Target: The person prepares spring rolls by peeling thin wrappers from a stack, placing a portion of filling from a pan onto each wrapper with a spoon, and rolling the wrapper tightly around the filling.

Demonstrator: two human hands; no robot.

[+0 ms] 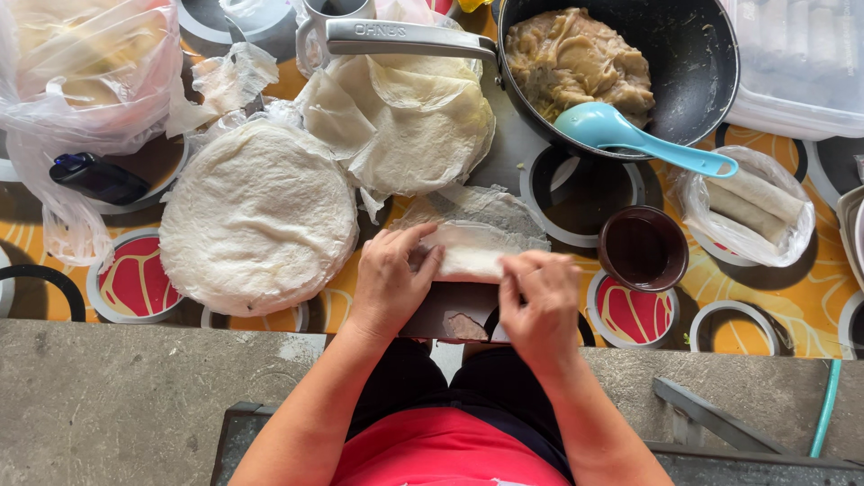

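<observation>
My left hand (393, 276) and my right hand (538, 306) both grip a thin white wrapper (472, 245) that is partly rolled into a tube at the table's near edge. The far part of that wrapper still lies flat on the table beyond my fingers. A round stack of white wrappers (258, 216) lies just left of my left hand. Behind it sits a loose pile of crumpled wrappers (402, 117). A black pan (693, 63) with brownish filling (576, 58) and a light blue spoon (630, 135) stands at the back right.
A small dark bowl (643, 247) stands right of my hands. Two finished rolls lie in a clear plastic bag (751, 211). A clear lidded container (796, 63) is at the far right, plastic bags (81, 72) and a black gadget (97, 177) at the left. A grey ledge (135, 396) runs along the near side.
</observation>
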